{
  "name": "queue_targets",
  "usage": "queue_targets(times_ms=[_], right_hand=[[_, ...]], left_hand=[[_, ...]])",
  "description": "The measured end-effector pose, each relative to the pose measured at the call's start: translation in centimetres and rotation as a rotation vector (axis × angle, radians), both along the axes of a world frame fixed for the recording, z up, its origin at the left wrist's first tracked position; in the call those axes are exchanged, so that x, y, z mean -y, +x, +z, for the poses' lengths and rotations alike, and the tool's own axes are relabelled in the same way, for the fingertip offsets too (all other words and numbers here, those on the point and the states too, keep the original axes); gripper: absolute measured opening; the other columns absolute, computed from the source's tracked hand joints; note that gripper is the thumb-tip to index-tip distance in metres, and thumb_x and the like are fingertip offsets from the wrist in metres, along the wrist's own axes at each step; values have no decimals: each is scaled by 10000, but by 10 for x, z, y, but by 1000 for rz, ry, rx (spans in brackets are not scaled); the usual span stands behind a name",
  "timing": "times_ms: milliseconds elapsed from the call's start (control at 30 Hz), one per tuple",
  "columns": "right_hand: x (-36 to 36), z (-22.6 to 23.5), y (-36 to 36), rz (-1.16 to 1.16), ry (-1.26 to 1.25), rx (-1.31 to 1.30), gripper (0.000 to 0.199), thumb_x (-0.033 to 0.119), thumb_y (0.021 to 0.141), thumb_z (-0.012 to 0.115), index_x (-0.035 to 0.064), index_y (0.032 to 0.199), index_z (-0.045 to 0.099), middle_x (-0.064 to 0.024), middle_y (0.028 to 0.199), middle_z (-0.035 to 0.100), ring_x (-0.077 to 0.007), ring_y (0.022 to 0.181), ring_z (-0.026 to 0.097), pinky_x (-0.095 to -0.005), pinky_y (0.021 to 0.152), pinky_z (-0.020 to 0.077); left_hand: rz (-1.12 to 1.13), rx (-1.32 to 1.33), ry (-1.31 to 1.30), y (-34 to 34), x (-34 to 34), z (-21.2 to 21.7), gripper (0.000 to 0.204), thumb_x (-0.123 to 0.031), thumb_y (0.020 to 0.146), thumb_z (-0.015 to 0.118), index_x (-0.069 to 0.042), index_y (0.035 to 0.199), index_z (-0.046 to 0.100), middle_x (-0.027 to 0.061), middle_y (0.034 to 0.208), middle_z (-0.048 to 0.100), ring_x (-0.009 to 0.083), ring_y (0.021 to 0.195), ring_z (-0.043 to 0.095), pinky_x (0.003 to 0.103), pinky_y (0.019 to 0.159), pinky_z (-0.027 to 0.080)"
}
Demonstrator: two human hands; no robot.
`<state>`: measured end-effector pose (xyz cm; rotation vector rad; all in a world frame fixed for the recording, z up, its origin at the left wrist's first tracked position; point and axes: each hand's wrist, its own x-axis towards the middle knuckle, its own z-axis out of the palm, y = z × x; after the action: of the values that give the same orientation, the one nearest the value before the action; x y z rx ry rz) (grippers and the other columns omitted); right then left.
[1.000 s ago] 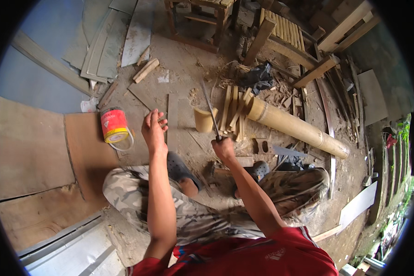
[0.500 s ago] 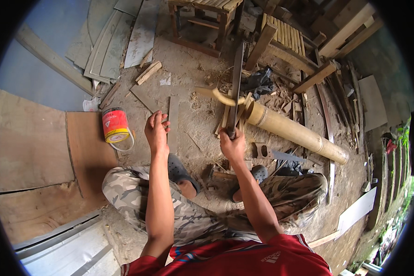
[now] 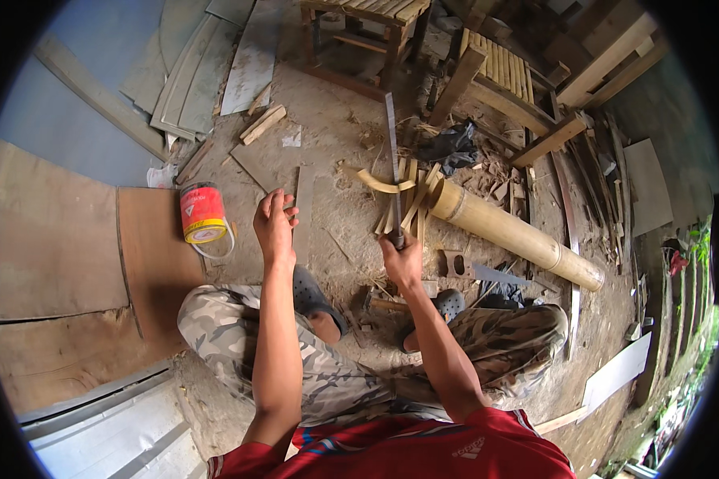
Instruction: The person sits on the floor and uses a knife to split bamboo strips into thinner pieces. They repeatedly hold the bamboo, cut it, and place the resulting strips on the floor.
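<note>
My right hand (image 3: 403, 259) is wrapped round the handle of a long knife (image 3: 392, 144), its narrow blade pointing away from me. A short curved bamboo piece (image 3: 375, 183) crosses the blade partway along; whether the blade is lodged in it I cannot tell. Just beyond my right hand lie several split bamboo strips (image 3: 412, 209), beside the near end of a thick bamboo pole (image 3: 511, 230). My left hand (image 3: 275, 231) is raised over the floor to the left, fingers loosely bent and apart, with nothing seen in it.
A handsaw (image 3: 491, 273) lies right of my right foot's shoe (image 3: 449, 302). Left of my left hand is a red and yellow paint can (image 3: 203, 213) with a white handle. Bamboo-slatted stools (image 3: 391, 40) stand at the far side. Wood scraps (image 3: 264, 125) and a black plastic bag (image 3: 449, 148) litter the floor.
The knife has swung: its tip is lower and further left, and its blade looks narrower. The curved bamboo piece has shifted down slightly with it. My left hand has barely moved.
</note>
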<state>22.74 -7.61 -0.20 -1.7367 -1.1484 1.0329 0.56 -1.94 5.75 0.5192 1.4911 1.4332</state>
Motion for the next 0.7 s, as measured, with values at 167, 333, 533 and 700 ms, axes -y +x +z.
queue_targets(times_ms=[167, 333, 533, 700], right_hand=[[-6, -41, -1, 71, -233, 129, 288, 226, 809, 634, -56, 760, 602, -140, 644, 587, -194, 603, 564, -380, 616, 476], [-28, -67, 4, 93, -473, 131, 339, 250, 771, 617, -88, 767, 615, -221, 714, 655, -318, 660, 648, -441, 638, 505], [-24, -2, 2, 49, -196, 116, 319, 257, 771, 642, -61, 785, 625, -168, 639, 619, -278, 624, 625, -418, 652, 498], [-12, -37, -2, 79, -219, 235, 292, 215, 792, 632, -73, 836, 653, -221, 754, 675, -348, 709, 667, -443, 701, 510]], left_hand=[[-6, 9, 26, 0, -7, 0, 319, -315, 967, 595, -79, 1180, 619, 18, 1018, 646, 91, 799, 582, 245, 674, 461], [-30, 15, -27, 6, 3, -8, 326, -316, 971, 593, -73, 1188, 617, 15, 1014, 647, 86, 793, 584, 245, 675, 465], [-26, -7, 28, 3, -3, -3, 315, -307, 974, 590, -73, 1183, 616, 12, 1009, 647, 85, 786, 583, 242, 668, 465], [-22, 0, 11, 3, -8, -1, 330, -313, 971, 591, -72, 1195, 613, 19, 1017, 648, 92, 797, 585, 251, 684, 464]])
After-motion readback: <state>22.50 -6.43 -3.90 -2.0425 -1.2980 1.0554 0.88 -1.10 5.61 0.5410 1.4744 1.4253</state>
